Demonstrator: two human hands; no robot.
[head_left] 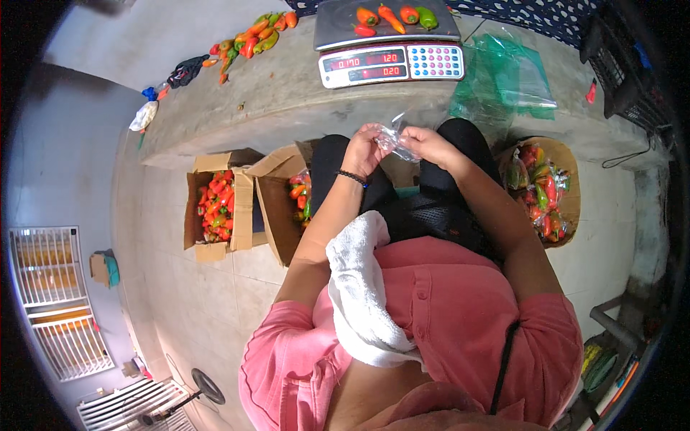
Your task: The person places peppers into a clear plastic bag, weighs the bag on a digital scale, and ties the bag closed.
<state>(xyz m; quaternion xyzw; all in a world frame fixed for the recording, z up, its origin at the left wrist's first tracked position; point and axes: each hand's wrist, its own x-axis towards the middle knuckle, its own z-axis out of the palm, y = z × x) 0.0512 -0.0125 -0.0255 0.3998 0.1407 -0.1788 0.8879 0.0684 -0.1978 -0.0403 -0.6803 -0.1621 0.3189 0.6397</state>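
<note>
1. Seen from above, a seated person in a pink shirt and dark trousers holds a small clear plastic bag over the gap between the knees, just before the near edge of a grey worktop
2. The left hand, with a dark beaded bracelet at its wrist, pinches the bag's left part between thumb and fingers
3. The right hand pinches the bag's right part, close beside the left
4. On the worktop ahead stands a digital scale with a lit display, its plate carrying five peppers in red, orange and green
5. Left of the scale lies a loose pile of mixed peppers; to its right, thin green plastic bags spread over the worktop's edge
6. Below, two open cardboard boxes of peppers stand left of the legs, and a third cardboard box, holding bagged peppers, stands to the right
7. A white towel hangs over the chest
</note>
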